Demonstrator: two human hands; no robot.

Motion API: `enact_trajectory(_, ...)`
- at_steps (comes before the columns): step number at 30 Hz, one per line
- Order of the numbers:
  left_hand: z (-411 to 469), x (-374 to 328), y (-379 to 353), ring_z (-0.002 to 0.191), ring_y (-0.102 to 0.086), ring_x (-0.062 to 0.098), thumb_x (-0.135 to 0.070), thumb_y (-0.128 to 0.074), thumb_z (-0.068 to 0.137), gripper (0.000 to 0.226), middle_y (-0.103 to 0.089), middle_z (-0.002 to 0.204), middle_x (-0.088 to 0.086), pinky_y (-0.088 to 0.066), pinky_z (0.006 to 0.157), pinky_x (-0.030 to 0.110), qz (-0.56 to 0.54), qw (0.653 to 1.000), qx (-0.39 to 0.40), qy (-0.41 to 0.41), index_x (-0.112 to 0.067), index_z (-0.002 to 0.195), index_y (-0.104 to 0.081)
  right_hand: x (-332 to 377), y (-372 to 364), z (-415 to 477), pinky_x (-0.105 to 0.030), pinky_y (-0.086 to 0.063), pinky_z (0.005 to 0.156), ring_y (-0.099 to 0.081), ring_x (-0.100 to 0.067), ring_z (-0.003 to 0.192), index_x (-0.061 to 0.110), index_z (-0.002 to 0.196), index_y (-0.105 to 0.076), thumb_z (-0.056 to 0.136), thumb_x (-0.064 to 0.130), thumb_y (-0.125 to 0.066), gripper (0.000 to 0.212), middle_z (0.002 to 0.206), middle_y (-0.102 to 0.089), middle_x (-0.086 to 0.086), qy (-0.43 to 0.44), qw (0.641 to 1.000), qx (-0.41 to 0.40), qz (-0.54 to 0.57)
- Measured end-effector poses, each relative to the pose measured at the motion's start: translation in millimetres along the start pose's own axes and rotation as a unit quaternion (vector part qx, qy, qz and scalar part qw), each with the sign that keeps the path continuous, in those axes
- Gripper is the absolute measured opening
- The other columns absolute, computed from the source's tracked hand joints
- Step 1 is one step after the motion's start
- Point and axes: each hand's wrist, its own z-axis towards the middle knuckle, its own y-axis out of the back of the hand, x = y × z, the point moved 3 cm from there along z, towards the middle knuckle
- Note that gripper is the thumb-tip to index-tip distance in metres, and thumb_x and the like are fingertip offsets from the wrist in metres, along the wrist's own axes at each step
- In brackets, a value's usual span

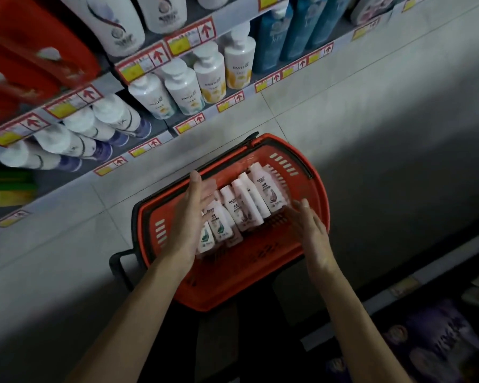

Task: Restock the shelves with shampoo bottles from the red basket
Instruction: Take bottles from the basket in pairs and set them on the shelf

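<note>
A red basket (310, 189) stands on the tiled floor below me, holding several white and pink shampoo bottles (244, 205) lying side by side. My left hand (194, 214) hovers over the basket's left side, fingers spread, above the leftmost bottles. Over the right side of the basket is my right hand (310, 228), also spread, just right of the bottles. Neither hand holds anything. The shelves (161, 134) rise at the upper left, stocked with white bottles.
White Pantene pump bottles (210, 76) fill the middle shelf, blue bottles (288, 34) stand further right, red packs (25, 56) at far left. Price tags line the shelf edges. Another shelf with dark purple packs (440, 341) runs along the lower right.
</note>
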Motion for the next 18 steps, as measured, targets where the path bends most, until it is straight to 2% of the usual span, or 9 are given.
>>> enact_trajectory(2, 16.5, 14.3, -4.2, 0.125, -0.055, 0.007, -0.074, -0.025, 0.081, 0.086, -0.056, 0.144, -0.002, -0.044, 0.098, 0.025, 0.001, 1.000, 0.003, 0.002, -0.018, 0.141, -0.054, -12.9, -4.9, 17.6, -0.044, -0.035, 0.116, -0.052, -0.010, 0.130, 0.030, 0.139, -0.052, 0.090, 0.073, -0.039, 0.066, 0.134, -0.061, 0.012, -0.007, 1.000, 0.004, -0.007)
enact_trajectory(6, 50.9, 52.1, -13.6, 0.125, -0.054, 0.011, -0.075, -0.023, 0.081, 0.089, -0.056, 0.144, 0.000, -0.044, 0.102, 0.031, 0.007, 1.000, 0.006, 0.015, -0.016, 0.141, -0.054, -45.6, -12.9, 55.2, -0.050, -0.036, 0.114, -0.050, -0.017, 0.133, 0.031, 0.145, -0.046, 0.081, 0.083, -0.042, 0.083, 0.141, -0.057, 0.007, -0.030, 0.999, -0.001, -0.031)
enact_trajectory(8, 64.2, 67.2, -15.9, 0.128, -0.054, 0.013, -0.075, -0.022, 0.081, 0.089, -0.057, 0.143, 0.001, -0.045, 0.093, 0.024, 0.009, 1.000, 0.007, 0.019, -0.016, 0.140, -0.054, -57.3, -14.8, 71.0, -0.056, -0.036, 0.113, -0.048, -0.019, 0.135, 0.031, 0.145, -0.045, 0.077, 0.087, -0.043, 0.088, 0.144, -0.054, 0.005, -0.038, 0.998, 0.000, -0.045)
enact_trajectory(10, 74.2, 79.2, -16.9, 0.128, -0.055, 0.013, -0.075, -0.021, 0.081, 0.089, -0.058, 0.141, 0.001, -0.044, 0.089, 0.021, 0.006, 1.000, 0.002, 0.024, -0.017, 0.139, -0.056, -66.6, -16.8, 86.2, -0.056, -0.038, 0.111, -0.048, -0.020, 0.134, 0.030, 0.143, -0.046, 0.085, 0.077, -0.046, 0.075, 0.145, -0.053, 0.003, -0.037, 0.997, 0.000, -0.061)
enact_trajectory(13, 89.1, 94.7, -15.8, 0.127, -0.055, 0.013, -0.073, -0.020, 0.086, 0.085, -0.059, 0.141, 0.001, -0.044, 0.093, 0.025, 0.003, 1.000, -0.006, 0.026, -0.016, 0.139, -0.056, -75.9, -19.1, 110.8, -0.043, -0.044, 0.108, -0.054, -0.018, 0.125, 0.020, 0.139, -0.053, 0.099, 0.045, -0.053, 0.048, 0.139, -0.057, -0.003, -0.002, 0.991, -0.009, -0.132)
enact_trajectory(15, 97.7, 102.9, -14.9, 0.127, -0.056, 0.014, -0.068, -0.020, 0.093, 0.078, -0.059, 0.141, 0.002, -0.044, 0.094, 0.025, -0.003, 1.000, -0.011, 0.028, -0.015, 0.139, -0.056, -81.6, -24.1, 124.3, -0.038, -0.046, 0.105, -0.057, -0.017, 0.120, 0.013, 0.139, -0.052, 0.099, 0.034, -0.057, 0.046, 0.135, -0.060, -0.005, 0.009, 0.986, -0.001, -0.169)
enact_trajectory(18, 107.0, 112.4, -12.6, 0.130, -0.054, 0.015, -0.066, -0.019, 0.096, 0.077, -0.057, 0.144, 0.002, -0.042, 0.100, 0.029, 0.000, 1.000, -0.007, 0.030, -0.014, 0.141, -0.053, -94.4, -33.1, 142.7, -0.032, -0.050, 0.097, -0.061, -0.018, 0.116, 0.010, 0.135, -0.054, 0.096, 0.028, -0.063, 0.044, 0.130, -0.063, -0.008, 0.029, 0.973, 0.002, -0.230)
